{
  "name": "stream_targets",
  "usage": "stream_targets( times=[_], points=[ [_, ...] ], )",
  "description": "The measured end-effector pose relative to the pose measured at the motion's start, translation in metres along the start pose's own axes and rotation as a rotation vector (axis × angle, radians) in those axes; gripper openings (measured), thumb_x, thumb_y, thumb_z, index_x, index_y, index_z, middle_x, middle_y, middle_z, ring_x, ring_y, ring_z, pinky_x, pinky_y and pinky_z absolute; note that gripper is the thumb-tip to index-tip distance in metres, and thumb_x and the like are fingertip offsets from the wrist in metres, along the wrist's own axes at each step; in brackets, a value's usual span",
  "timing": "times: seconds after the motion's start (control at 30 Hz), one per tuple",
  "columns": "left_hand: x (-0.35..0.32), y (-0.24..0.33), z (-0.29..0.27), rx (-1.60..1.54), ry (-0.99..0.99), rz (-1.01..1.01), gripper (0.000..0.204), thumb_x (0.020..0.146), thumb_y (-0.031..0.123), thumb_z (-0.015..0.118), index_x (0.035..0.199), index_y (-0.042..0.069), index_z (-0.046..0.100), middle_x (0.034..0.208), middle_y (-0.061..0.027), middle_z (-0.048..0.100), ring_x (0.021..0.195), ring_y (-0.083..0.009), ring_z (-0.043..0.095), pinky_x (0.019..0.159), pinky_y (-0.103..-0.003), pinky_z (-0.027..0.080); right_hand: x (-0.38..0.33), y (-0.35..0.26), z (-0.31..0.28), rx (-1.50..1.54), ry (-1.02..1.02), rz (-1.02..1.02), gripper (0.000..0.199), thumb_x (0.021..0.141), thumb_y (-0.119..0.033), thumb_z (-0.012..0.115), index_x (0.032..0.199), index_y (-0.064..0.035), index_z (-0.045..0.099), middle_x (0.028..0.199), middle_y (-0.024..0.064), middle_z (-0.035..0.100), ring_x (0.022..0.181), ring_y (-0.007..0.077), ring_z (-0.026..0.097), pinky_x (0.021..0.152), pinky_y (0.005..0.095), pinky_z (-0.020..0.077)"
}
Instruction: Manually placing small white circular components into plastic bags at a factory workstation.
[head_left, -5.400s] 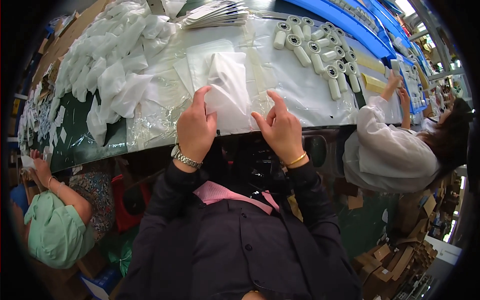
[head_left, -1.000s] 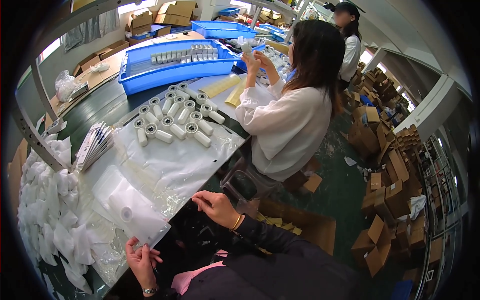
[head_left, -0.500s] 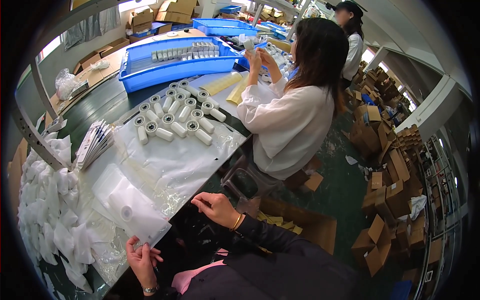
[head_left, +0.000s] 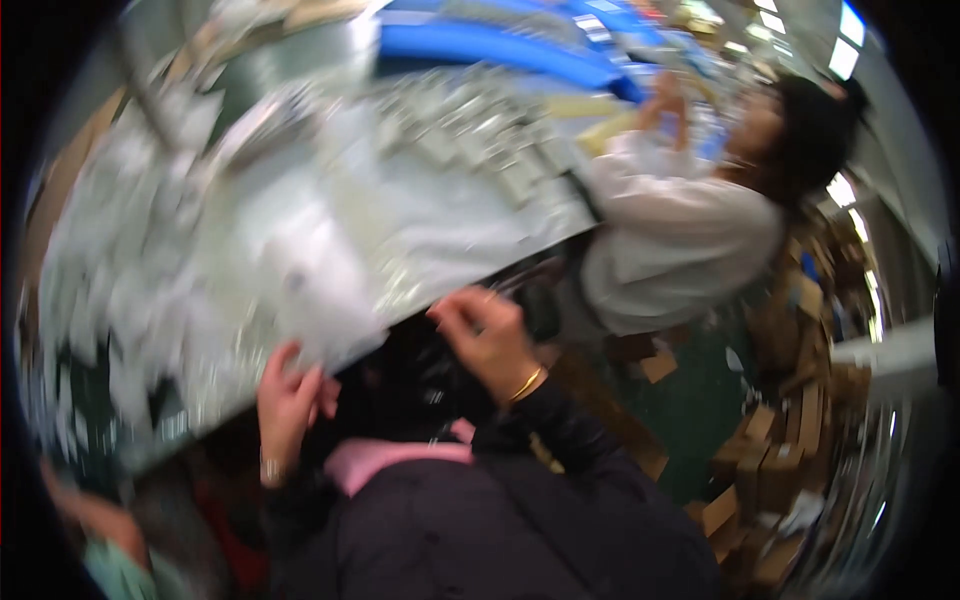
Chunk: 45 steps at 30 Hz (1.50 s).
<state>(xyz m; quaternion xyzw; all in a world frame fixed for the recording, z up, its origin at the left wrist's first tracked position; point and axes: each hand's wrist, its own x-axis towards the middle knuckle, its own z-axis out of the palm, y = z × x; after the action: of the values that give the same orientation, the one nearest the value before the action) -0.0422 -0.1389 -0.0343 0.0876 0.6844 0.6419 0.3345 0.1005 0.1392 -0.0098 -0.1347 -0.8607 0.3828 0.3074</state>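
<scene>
Motion smears the whole view. My left hand [head_left: 292, 398] is at the table's near edge, its fingers loosely bent and apart, with nothing visible in them. Just beyond its fingertips lie frosted plastic bags [head_left: 325, 290]; a faint round shape shows on the top one. My right hand [head_left: 490, 335], with a gold bracelet at the wrist, hovers in front of the table edge to the right of the bags. Its fingers are curled toward the thumb, and I see nothing held there.
White cylindrical parts with round ends [head_left: 470, 125] stand in rows farther back. White bags [head_left: 130, 270] heap at the left, near a stack of flat cards [head_left: 265, 125]. A blue tray [head_left: 490, 45] is behind. A co-worker [head_left: 690, 230] sits at right; another person's arm [head_left: 105, 520] shows lower left.
The view has swung, so the table and co-worker appear shifted to the right. My left hand now looks slightly apart from the bags. Another person's arm has come into view lower left.
</scene>
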Motion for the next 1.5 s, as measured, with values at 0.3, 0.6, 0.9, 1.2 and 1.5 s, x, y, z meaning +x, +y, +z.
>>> stream_targets(
  times=[0.3,0.6,0.9,1.2,1.5],
  points=[
    [0.009,0.025,0.008,-0.114,0.060,-0.119,0.034,0.107,0.031,0.073,0.110,-0.003,0.070,0.066,-0.0081,0.070,0.043,-0.0077,0.055,0.042,-0.021,0.035,0.024,-0.043,0.039,0.195,-0.258,-0.129,0.010,0.094,0.003,0.080,0.103,-0.0010,0.078,0.090,0.0062,0.074,0.072,0.0130,0.068,0.067,0.0265,0.0534],
    [0.007,0.014,-0.002,-0.093,0.004,-0.082,0.026,0.108,0.025,0.071,0.100,0.000,0.073,0.063,-0.0012,0.065,0.042,-0.0041,0.049,0.040,-0.020,0.031,0.026,-0.048,0.085,0.121,-0.426,-0.324,0.013,0.088,-0.004,0.084,0.099,-0.0035,0.076,0.090,0.0070,0.069,0.083,0.0252,0.067,0.073,0.0354,0.0535],
    [0.007,0.013,0.000,-0.155,0.005,-0.074,0.026,0.109,0.023,0.069,0.099,-0.001,0.074,0.062,0.0009,0.064,0.042,-0.0027,0.046,0.041,-0.021,0.030,0.029,-0.047,0.105,0.094,-0.473,-0.296,0.017,0.088,-0.011,0.084,0.097,-0.0048,0.071,0.091,0.0070,0.067,0.086,0.0282,0.065,0.079,0.0401,0.0515],
    [0.010,0.007,-0.002,-0.167,0.026,-0.051,0.025,0.110,0.022,0.067,0.098,0.000,0.074,0.060,0.0024,0.061,0.044,-0.0020,0.042,0.042,-0.021,0.029,0.031,-0.046,0.102,-0.094,-0.503,-0.591,0.020,0.093,-0.008,0.078,0.104,-0.0034,0.063,0.099,0.0101,0.063,0.091,0.0305,0.062,0.086,0.0408,0.0489],
    [-0.001,0.012,-0.016,-0.071,0.029,-0.055,0.024,0.110,0.022,0.067,0.101,0.001,0.074,0.058,0.0043,0.057,0.044,-0.0019,0.041,0.044,-0.021,0.029,0.034,0.003,0.007,0.657,-0.107,0.159,0.008,0.110,-0.007,0.065,0.105,-0.0037,0.060,0.100,0.0011,0.058,0.090,0.0101,0.056,0.082,0.0268,0.0471]
  ],
)
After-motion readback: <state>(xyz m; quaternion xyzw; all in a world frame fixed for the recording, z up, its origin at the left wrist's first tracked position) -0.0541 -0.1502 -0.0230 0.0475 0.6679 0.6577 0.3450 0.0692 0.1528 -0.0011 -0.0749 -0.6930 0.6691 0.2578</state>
